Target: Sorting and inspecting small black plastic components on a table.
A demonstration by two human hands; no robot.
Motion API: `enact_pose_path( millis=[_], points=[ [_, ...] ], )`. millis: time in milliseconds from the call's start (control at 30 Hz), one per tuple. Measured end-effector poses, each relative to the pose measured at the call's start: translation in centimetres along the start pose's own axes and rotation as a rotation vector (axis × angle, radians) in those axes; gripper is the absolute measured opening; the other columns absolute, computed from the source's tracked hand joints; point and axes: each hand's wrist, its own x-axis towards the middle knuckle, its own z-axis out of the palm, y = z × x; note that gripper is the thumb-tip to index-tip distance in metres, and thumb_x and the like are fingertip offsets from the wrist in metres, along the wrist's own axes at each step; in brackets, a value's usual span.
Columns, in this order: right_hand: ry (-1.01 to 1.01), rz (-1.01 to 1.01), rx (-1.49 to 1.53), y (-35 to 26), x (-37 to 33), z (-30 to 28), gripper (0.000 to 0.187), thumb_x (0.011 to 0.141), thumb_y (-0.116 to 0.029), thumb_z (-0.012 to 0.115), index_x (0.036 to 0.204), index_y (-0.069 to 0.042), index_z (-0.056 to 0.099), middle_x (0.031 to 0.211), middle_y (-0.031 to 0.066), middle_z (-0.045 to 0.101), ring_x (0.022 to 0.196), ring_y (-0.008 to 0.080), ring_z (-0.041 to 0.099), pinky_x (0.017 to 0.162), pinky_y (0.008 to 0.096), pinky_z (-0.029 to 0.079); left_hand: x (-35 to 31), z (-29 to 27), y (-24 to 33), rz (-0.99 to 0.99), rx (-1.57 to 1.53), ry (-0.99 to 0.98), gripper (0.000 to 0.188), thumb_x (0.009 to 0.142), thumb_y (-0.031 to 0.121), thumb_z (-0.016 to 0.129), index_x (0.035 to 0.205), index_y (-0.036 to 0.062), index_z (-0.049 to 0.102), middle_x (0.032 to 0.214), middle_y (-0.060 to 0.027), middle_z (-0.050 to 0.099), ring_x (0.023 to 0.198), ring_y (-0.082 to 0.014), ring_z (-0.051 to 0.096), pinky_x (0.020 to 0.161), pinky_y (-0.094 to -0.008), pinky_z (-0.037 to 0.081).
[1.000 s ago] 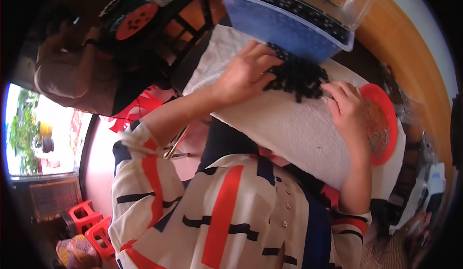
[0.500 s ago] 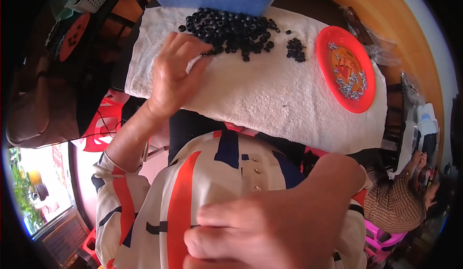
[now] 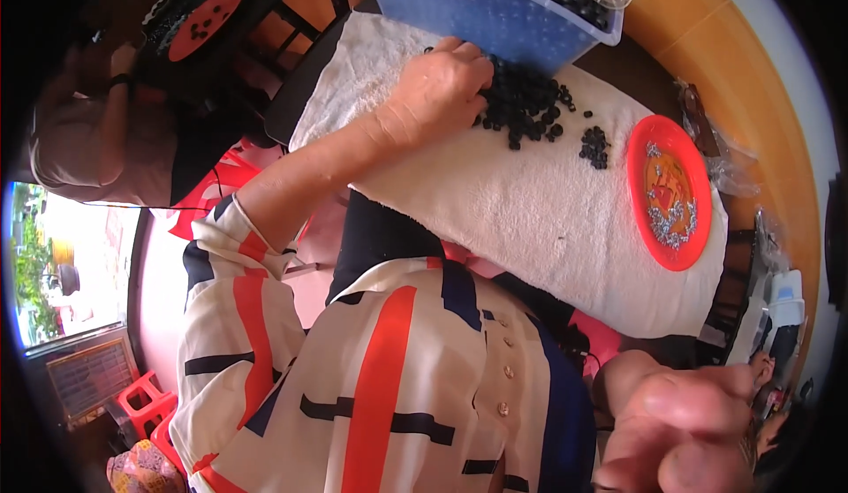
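Note:
My left hand (image 3: 442, 87) is at the left side of a pile of small round black pieces (image 3: 521, 104), some with a hole in the middle. Its fingers are bent and closed, and whatever lies between the tips is hidden. Close to the camera at the lower right is my right hand (image 3: 680, 422), away from the table, with its fingers curled in. I cannot make out anything in it. A smaller group of black pieces (image 3: 595, 147) lies right of the pile. Beyond it, a red oval plate (image 3: 638, 194) bears small silvery pieces (image 3: 673, 231).
A white towel (image 3: 495, 201) covers the table. Behind the pile stands a blue plastic bin (image 3: 459, 11) with more black pieces inside. Clear plastic bags (image 3: 729, 170) lie past the plate. A person (image 3: 106, 153) sits at another table on the left, near a red plate (image 3: 205, 25).
The view has swung, so the table sits further right. My left hand has moved further into the pile's left side. My right hand has gone from before my shirt to the lower right.

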Motion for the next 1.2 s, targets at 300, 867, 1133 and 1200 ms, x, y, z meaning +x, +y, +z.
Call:
enact_pose_path(
  millis=[300, 867, 1133, 1200],
  points=[
    [-0.301, 0.397, -0.181, 0.0, 0.4, 1.3, 0.023, 0.061, -0.014, 0.07, 0.083, -0.008, 0.07, 0.082, 0.0095, 0.062, 0.07, 0.0246, 0.061, 0.053, 0.0364, 0.046, -1.7, -1.8, 2.3, -0.684, -1.071, 0.026, 0.013, 0.077, 0.002, 0.07, 0.09, 0.0019, 0.069, 0.085, -0.0051, 0.066, 0.07, -0.014, 0.06, 0.061, -0.0267, 0.049],
    [-0.054, 0.41, -0.177, 13.7, -5.4, 4.4, 0.037, 0.071, 0.011, 0.063, 0.105, -0.004, 0.066, 0.088, 0.0099, 0.058, 0.072, 0.0247, 0.061, 0.061, 0.0343, 0.05, -0.5, 0.4, 7.6, -0.851, -1.975, -0.181, 0.017, 0.094, 0.005, 0.057, 0.108, -0.0031, 0.062, 0.098, -0.0114, 0.066, 0.084, -0.0226, 0.065, 0.069, -0.0332, 0.052],
    [0.089, 0.486, -0.211, 13.9, -7.3, 3.6, 0.038, 0.072, 0.01, 0.065, 0.107, -0.005, 0.068, 0.096, 0.0086, 0.059, 0.078, 0.0206, 0.061, 0.065, 0.0309, 0.051, 2.0, 1.5, 7.6, -0.886, -1.993, -0.297, 0.011, 0.089, 0.006, 0.066, 0.097, -0.0008, 0.065, 0.086, -0.0088, 0.065, 0.074, -0.0176, 0.063, 0.062, -0.0307, 0.049],
    [0.066, 0.57, -0.136, 13.8, -7.7, 2.6, 0.033, 0.075, 0.006, 0.065, 0.106, -0.005, 0.068, 0.091, 0.009, 0.06, 0.076, 0.0217, 0.061, 0.065, 0.032, 0.05, 2.6, 2.3, 7.7, -0.85, -2.052, -0.436, 0.011, 0.089, 0.006, 0.066, 0.097, -0.0007, 0.064, 0.085, -0.0083, 0.065, 0.072, -0.0164, 0.062, 0.06, -0.0298, 0.048]
  ],
)
